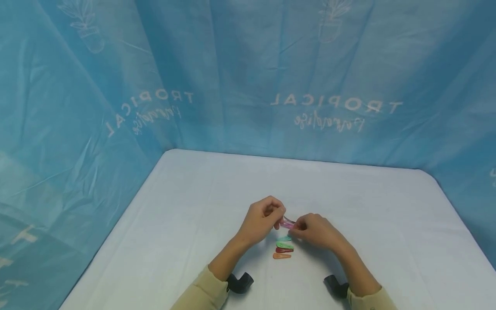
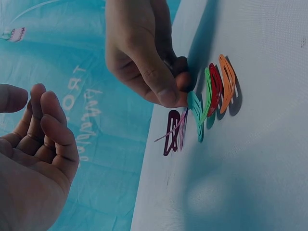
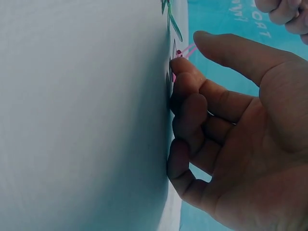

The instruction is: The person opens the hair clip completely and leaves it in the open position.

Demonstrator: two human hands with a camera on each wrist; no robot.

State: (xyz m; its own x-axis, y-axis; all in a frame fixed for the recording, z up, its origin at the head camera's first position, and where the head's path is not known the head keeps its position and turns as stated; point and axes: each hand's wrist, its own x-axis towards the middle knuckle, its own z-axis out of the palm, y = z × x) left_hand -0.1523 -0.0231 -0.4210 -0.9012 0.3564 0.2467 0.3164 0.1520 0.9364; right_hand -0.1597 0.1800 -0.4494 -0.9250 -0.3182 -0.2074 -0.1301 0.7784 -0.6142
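Observation:
My right hand (image 1: 315, 230) is low over the table, its curled fingers at the right end of a pink hair clip (image 1: 287, 224). In the left wrist view, this pink clip has one arm raised, and the right thumb and forefinger are at its upper end. My left hand (image 2: 41, 149) hovers just left of it, fingers loosely bent, with no clip in its grasp. A dark purple hair clip (image 2: 171, 132) lies beside the pink one. Teal (image 2: 196, 113), green (image 2: 208, 94), red (image 2: 215, 89) and orange (image 2: 227, 84) hair clips form a row nearer me.
A white cloth covers the table (image 1: 217, 189). Blue printed curtains (image 1: 248, 77) hang behind it and at the sides. Black curved pieces (image 1: 241, 284) show at both wrists beside the light sleeves (image 1: 203, 290).

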